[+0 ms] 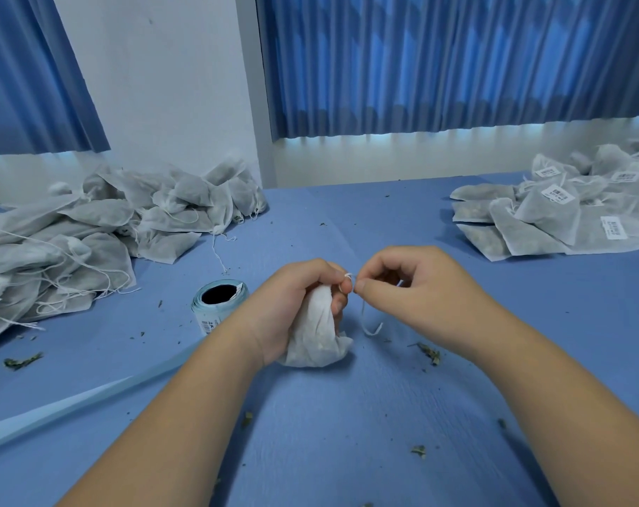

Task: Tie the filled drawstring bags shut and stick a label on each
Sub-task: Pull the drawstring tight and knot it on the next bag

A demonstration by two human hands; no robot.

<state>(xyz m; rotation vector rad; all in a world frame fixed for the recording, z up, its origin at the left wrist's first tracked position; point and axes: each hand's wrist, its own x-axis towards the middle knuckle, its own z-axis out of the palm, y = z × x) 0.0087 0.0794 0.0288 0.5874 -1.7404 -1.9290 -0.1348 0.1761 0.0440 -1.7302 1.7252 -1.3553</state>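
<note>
The bag [316, 333] in work sits at the middle of the surface [347, 426], its bottom resting on the blue top and its gathered neck held up in my left hand [292, 300]. The left hand's fingers are curled tight round the neck. My right hand [420, 283] is closed to a pinch, thumb against forefinger, on the drawstring [371, 333] just beside the neck, where a small loop shows; the loose tail hangs down clear of the bag. Assessment: the bag is thin, soft white fabric, light, and slumps round its loose filling, so it gives no firm body to hold; the bunched neck is the sound place to grip. The string is fine and likely to slip, so it should be held close to the knot. The fabric looks liable to tear under a hard pull. No label is on this bag yet. A roll of labels [219, 300] stands just left of my left hand, with a strip of backing paper [72, 404] trailing toward me. Unlabelled bags [91, 228] are heaped far left; labelled bags [552, 217] lie far right. Dry plant crumbs [430, 352] are scattered about.
</note>
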